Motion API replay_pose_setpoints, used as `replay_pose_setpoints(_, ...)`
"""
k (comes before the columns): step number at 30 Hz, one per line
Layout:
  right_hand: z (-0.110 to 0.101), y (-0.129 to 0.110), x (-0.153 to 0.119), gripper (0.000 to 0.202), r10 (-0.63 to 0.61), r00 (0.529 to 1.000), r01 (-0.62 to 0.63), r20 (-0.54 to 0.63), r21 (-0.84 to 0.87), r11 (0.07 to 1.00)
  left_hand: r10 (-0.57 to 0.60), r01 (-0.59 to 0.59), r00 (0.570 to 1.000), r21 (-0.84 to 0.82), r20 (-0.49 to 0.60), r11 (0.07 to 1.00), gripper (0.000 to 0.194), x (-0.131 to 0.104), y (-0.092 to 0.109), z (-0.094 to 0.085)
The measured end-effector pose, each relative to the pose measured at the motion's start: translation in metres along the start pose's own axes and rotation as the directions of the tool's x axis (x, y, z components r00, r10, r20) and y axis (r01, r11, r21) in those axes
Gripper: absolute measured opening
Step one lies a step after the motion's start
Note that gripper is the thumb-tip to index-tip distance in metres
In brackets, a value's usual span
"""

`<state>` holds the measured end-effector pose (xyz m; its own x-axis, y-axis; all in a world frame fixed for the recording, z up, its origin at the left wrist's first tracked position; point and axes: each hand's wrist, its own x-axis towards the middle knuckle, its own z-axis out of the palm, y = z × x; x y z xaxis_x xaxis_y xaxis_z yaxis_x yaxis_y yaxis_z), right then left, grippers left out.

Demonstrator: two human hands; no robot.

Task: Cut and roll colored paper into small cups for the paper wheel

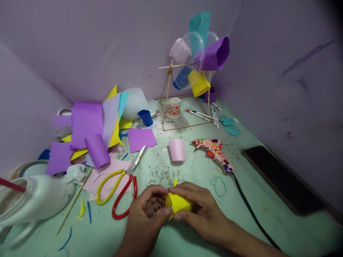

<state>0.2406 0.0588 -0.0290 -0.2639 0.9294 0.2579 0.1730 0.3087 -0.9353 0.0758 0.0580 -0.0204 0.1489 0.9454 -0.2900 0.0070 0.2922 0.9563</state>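
Low in the middle of the head view, a small yellow paper cup [180,203] lies on its side between my hands. My left hand [150,210] pinches its rim at the left end with thumb and fingers. Around its body from the right, my right hand [198,203] has fingers over the top and thumb along the near side. A pink paper cup [177,150] stands just beyond. To the left lie scissors [128,175] with one yellow and one red handle, blades apart. A flower-patterned glue gun [214,150] rests on its side at the right.
Behind stands a stick frame [167,96] carrying clear discs and coloured paper cups. Purple paper sheets [87,121] pile up at the left, near a white jug [48,196]. A phone [278,178] lies right of the glue gun's cord [249,207]. Markers [200,115] lie by the frame.
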Motion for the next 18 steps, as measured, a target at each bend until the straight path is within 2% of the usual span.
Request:
replay_pose_setpoints(5, -0.0001, -0.0011, 0.0013, 0.033, -0.022, 0.999, 0.021, 0.031, 0.007, 1.0, 0.04, -0.041, 0.999, 0.062, 0.015, 0.997, 0.021, -0.0019, 0.0008, -0.0016)
replay_pose_setpoints(9, 0.0008, -0.002, 0.0026, 0.035, 0.029, 0.998, -0.033, 0.051, 0.077, 0.996, 0.07, -0.07, 0.998, 0.069, 0.008, 0.995, 0.019, -0.0024, -0.0016, -0.0029)
replay_pose_setpoints(13, 0.0018, -0.0005, 0.0023, 0.037, 0.168, 0.986, -0.168, 0.006, 0.121, 0.978, 0.201, -0.204, 0.979, 0.075, 0.048, 0.976, 0.024, -0.0016, -0.0012, -0.0053)
replay_pose_setpoints(16, 0.0019, 0.001, 0.0021, 0.036, 0.178, 0.984, -0.172, -0.031, 0.14, 0.975, 0.29, -0.303, 0.951, 0.149, 0.103, 0.941, 0.023, 0.0002, -0.0001, -0.0078)
replay_pose_setpoints(18, 0.0018, 0.0016, 0.002, 0.037, 0.168, 0.985, -0.159, -0.042, 0.162, 0.974, 0.299, -0.315, 0.948, 0.179, 0.112, 0.932, 0.017, 0.0014, -0.0005, -0.0088)
